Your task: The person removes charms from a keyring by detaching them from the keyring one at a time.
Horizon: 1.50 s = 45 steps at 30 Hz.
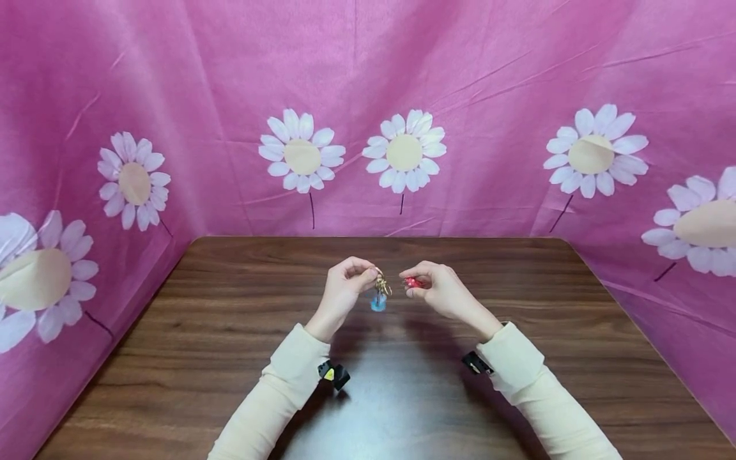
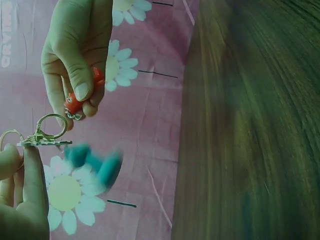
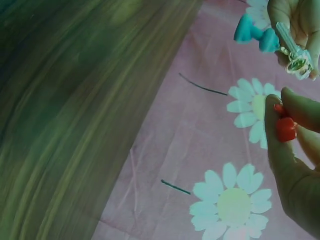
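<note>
My left hand (image 1: 343,291) pinches a bunch of keys (image 1: 383,286) on a gold-coloured ring over the table. From the bunch hangs a blue dumbbell-shaped charm (image 1: 377,303), which looks blurred in the left wrist view. In the right wrist view a key (image 3: 286,36) points up beside this charm. A short way to the right, my right hand (image 1: 445,291) holds a small red charm (image 2: 74,103) between thumb and fingers, with a bit of metal at its tip. The fingers partly hide the red charm (image 3: 286,130). A small gap separates the red charm from the keys.
The brown wooden table (image 1: 259,319) lies beneath both hands. A pink curtain (image 1: 230,76) with white daisies hangs behind it and along both sides. Black camera mounts (image 1: 340,377) stick out from the cream sleeves (image 1: 293,367) at the wrists.
</note>
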Motion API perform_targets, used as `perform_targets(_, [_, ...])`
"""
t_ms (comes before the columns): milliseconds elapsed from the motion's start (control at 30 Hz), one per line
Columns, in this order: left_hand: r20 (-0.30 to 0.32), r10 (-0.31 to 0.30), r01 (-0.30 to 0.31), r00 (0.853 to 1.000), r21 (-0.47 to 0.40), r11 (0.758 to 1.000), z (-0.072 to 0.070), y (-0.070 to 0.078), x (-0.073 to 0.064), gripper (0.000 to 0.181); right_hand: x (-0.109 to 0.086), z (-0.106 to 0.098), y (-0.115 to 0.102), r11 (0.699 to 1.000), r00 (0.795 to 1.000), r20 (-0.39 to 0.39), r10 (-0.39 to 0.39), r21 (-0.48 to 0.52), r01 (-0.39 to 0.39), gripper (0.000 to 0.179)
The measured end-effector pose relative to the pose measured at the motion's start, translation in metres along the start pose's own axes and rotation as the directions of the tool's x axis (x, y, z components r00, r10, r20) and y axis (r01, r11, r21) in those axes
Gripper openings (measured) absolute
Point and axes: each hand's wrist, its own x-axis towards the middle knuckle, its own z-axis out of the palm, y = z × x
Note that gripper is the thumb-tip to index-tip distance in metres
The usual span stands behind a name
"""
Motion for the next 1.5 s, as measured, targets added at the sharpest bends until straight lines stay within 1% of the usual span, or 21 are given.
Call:
perform_targets(100, [0.019,0.010,-0.010,1.000,0.025,1.000,-0.003,-0.003,0.001,0.016,0.005,0.000,0.007,1.000,1.000,-0.028,-0.002,0.007,0.002,0.028])
perform_targets(167, [0.031,0.013,-0.015,0.999,0.058,0.998,-0.006,-0.004,0.001,0.016,0.010,0.000,0.013,1.000,0.998,-0.055,0.019,0.014,-0.019,0.026])
perform_targets(233, [0.030,0.006,-0.009,1.000,0.100,0.995,-0.008,-0.004,0.001,0.014,0.015,0.001,0.021,0.999,0.996,-0.074,0.044,0.023,-0.042,0.024])
perform_targets(333, [0.016,-0.007,0.005,1.000,0.164,0.986,-0.013,-0.003,0.001,0.012,0.025,0.002,0.035,0.998,0.994,-0.094,0.060,0.025,-0.058,0.023])
perform_targets(400, [0.012,-0.008,0.005,1.000,0.194,0.981,-0.016,-0.001,0.001,0.012,0.032,0.001,0.044,0.997,0.993,-0.097,0.071,0.030,-0.068,0.022])
perform_targets(433, [0.015,-0.013,0.010,1.000,0.201,0.979,-0.016,0.003,-0.001,0.012,0.036,0.001,0.050,0.997,0.992,-0.099,0.077,0.026,-0.075,0.022])
perform_targets(467, [0.018,-0.013,0.009,1.000,0.209,0.978,-0.018,0.003,-0.001,0.012,0.040,0.001,0.056,0.996,0.991,-0.100,0.086,0.023,-0.084,0.022])
perform_targets(533, [0.029,-0.013,0.007,0.999,0.217,0.976,-0.020,0.001,-0.001,0.012,0.048,0.001,0.069,0.994,0.989,-0.105,0.105,0.011,-0.105,0.021])
perform_targets(633, [0.042,-0.033,0.022,0.999,0.227,0.974,-0.023,-0.002,0.000,0.012,0.059,0.005,0.091,0.989,0.984,-0.102,0.147,-0.005,-0.149,0.021])
perform_targets(667, [0.046,-0.033,0.022,0.998,0.231,0.973,-0.024,-0.005,0.001,0.012,0.062,0.007,0.099,0.986,0.982,-0.096,0.163,-0.006,-0.164,0.022])
perform_targets(733, [0.063,-0.043,0.026,0.997,0.239,0.971,-0.025,-0.003,0.001,0.012,0.068,0.011,0.111,0.979,0.976,-0.080,0.203,0.007,-0.203,0.022])
perform_targets(833, [0.089,-0.041,0.016,0.995,0.259,0.966,-0.023,0.006,-0.004,0.013,0.074,0.015,0.124,0.971,0.969,-0.048,0.241,0.017,-0.240,0.024])
perform_targets(933, [0.104,-0.033,0.002,0.994,0.283,0.959,-0.022,0.016,-0.009,0.013,0.079,0.019,0.131,0.965,0.964,-0.031,0.263,0.007,-0.263,0.026])
perform_targets(1000, [0.108,-0.031,-0.002,0.994,0.297,0.955,-0.022,0.020,-0.012,0.013,0.081,0.020,0.134,0.961,0.961,-0.023,0.274,-0.023,-0.274,0.026])
perform_targets(1100, [0.121,-0.034,-0.007,0.992,0.324,0.946,-0.021,0.021,-0.014,0.013,0.078,0.019,0.138,0.953,0.955,-0.009,0.297,-0.060,-0.297,0.026])
perform_targets(1133, [0.125,-0.032,-0.011,0.992,0.334,0.943,-0.021,0.021,-0.014,0.012,0.077,0.019,0.138,0.953,0.956,-0.004,0.295,-0.076,-0.294,0.025])
perform_targets(1300, [0.119,-0.030,-0.014,0.992,0.352,0.936,-0.021,0.020,-0.014,0.012,0.076,0.019,0.137,0.961,0.970,0.012,0.241,-0.141,-0.237,0.023])
perform_targets(1400, [0.114,-0.027,-0.015,0.993,0.354,0.935,-0.020,0.018,-0.013,0.012,0.077,0.019,0.135,0.961,0.971,0.022,0.238,-0.149,-0.232,0.024])
perform_targets(1500, [0.114,-0.031,-0.011,0.993,0.346,0.938,-0.019,0.018,-0.012,0.013,0.078,0.019,0.135,0.957,0.966,0.026,0.258,-0.143,-0.251,0.027])
